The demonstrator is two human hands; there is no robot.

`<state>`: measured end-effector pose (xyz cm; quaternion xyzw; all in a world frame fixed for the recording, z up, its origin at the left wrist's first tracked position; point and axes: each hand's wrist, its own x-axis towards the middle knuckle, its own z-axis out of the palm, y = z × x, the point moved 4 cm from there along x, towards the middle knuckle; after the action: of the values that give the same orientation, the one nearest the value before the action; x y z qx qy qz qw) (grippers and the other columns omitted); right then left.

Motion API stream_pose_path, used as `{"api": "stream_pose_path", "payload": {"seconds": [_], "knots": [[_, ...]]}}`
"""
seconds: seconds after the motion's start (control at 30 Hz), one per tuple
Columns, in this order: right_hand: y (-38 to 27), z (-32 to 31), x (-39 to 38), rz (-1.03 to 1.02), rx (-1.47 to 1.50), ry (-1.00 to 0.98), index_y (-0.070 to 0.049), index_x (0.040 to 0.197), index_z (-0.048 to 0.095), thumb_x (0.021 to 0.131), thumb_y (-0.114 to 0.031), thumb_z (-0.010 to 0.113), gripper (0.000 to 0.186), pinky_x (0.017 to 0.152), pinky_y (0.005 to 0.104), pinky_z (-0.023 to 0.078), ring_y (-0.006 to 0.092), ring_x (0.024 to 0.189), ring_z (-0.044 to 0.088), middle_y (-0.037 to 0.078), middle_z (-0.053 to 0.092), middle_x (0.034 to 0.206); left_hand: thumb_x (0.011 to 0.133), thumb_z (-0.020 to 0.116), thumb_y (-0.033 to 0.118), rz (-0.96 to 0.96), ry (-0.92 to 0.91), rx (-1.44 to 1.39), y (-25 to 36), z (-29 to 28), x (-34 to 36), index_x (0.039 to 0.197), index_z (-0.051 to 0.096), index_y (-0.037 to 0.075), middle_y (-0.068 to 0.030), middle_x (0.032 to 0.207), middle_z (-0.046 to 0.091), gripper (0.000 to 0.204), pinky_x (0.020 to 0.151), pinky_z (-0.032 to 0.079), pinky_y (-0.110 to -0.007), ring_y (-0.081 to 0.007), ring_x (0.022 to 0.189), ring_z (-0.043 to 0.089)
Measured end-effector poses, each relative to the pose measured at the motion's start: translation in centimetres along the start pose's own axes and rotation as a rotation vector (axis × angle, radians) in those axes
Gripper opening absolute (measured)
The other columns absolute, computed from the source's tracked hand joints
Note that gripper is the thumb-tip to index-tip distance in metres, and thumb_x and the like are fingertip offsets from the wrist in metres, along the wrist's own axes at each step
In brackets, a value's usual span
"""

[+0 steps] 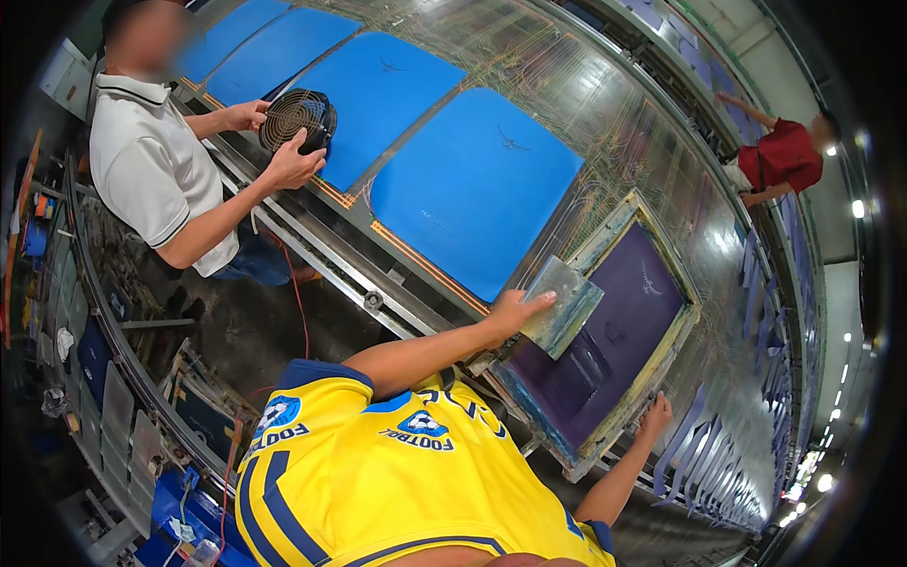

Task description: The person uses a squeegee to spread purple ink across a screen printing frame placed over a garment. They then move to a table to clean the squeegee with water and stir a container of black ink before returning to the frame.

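Observation:
A screen printing frame (631,210) with worn, paint-stained edges and dark purple mesh lies on the long table in front of me. My left hand (518,314) is closed on the near end of a squeegee (573,300), a flat, translucent plate smeared with blue-green ink. It is held tilted above the left part of the mesh. Wet-looking dark ink (588,370) shows on the mesh below it. At the frame's right outer edge, my right hand (654,418) has its fingers curled against the rim; its grip is partly hidden.
Left of the frame lies a blue panel (482,189), with more blue panels beyond. A co-worker in a white shirt (156,170) holds a round black fan (298,121) over them. Another person in red (789,156) stands across the table. Purple strips (709,454) hang at the right.

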<state>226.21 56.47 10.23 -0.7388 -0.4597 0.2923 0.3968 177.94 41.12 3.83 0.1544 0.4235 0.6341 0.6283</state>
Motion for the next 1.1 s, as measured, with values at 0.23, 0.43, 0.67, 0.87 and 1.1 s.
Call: {"api": "stream_pose_path", "payload": {"seconds": [0.23, 0.43, 0.67, 0.87, 1.1], "knots": [[1.8, 5.3, 7.2, 0.003, -0.072, -0.074, -0.010, 0.095, 0.063, 0.100, -0.031, 0.068, 0.022, 0.039, 0.0269, 0.025, 0.0055, 0.045, 0.037, -0.003, 0.047, 0.063, 0.095, 0.072, 0.049, -0.057, 0.117, 0.153, -1.8, -1.6, 4.8, 0.120, 0.068, -0.001, -0.0066, 0.109, 0.069, 0.056, 0.087, 0.049, -0.032, -0.0132, 0.099, 0.062], [2.3, 8.6, 8.8, -0.008, -0.092, -0.122, -0.011, 0.097, 0.064, 0.100, -0.030, 0.067, 0.019, 0.040, 0.0264, 0.025, 0.0053, 0.045, 0.037, -0.003, 0.048, 0.064, 0.095, 0.073, 0.046, -0.025, 0.139, -0.005, -3.2, -3.2, 6.7, 0.117, 0.070, -0.001, -0.0051, 0.107, 0.069, 0.052, 0.087, 0.048, -0.031, -0.0121, 0.098, 0.061], [3.8, 9.2, 9.7, 0.006, -0.225, -0.065, -0.008, 0.092, 0.065, 0.101, -0.028, 0.067, 0.022, 0.045, 0.0277, 0.030, 0.0059, 0.051, 0.039, -0.002, 0.050, 0.067, 0.097, 0.069, 0.050, -0.098, 0.083, 0.071, -3.5, -4.3, 7.3, 0.123, 0.067, -0.003, -0.0083, 0.111, 0.068, 0.060, 0.090, 0.048, -0.033, -0.0144, 0.101, 0.061], [2.8, 10.7, 9.1, -0.261, -0.429, 0.007, -0.005, 0.084, 0.062, 0.100, -0.031, 0.067, 0.030, 0.070, 0.0325, 0.041, 0.0139, 0.072, 0.048, 0.001, 0.056, 0.077, 0.095, 0.065, 0.058, -0.004, 0.228, 0.451, -3.0, -5.1, 7.3, 0.118, 0.070, -0.001, -0.0127, 0.106, 0.063, 0.064, 0.091, 0.046, -0.039, -0.0251, 0.098, 0.060], [2.0, 11.6, 9.1, -0.242, -0.501, 0.013, -0.003, 0.081, 0.060, 0.099, -0.034, 0.067, 0.037, 0.075, 0.0357, 0.043, 0.0179, 0.076, 0.049, 0.005, 0.058, 0.080, 0.096, 0.064, 0.058, -0.030, 0.179, 0.450, -1.8, -5.4, 7.3, 0.117, 0.071, 0.001, -0.0146, 0.112, 0.064, 0.061, 0.094, 0.045, -0.040, -0.0265, 0.102, 0.060]]}}
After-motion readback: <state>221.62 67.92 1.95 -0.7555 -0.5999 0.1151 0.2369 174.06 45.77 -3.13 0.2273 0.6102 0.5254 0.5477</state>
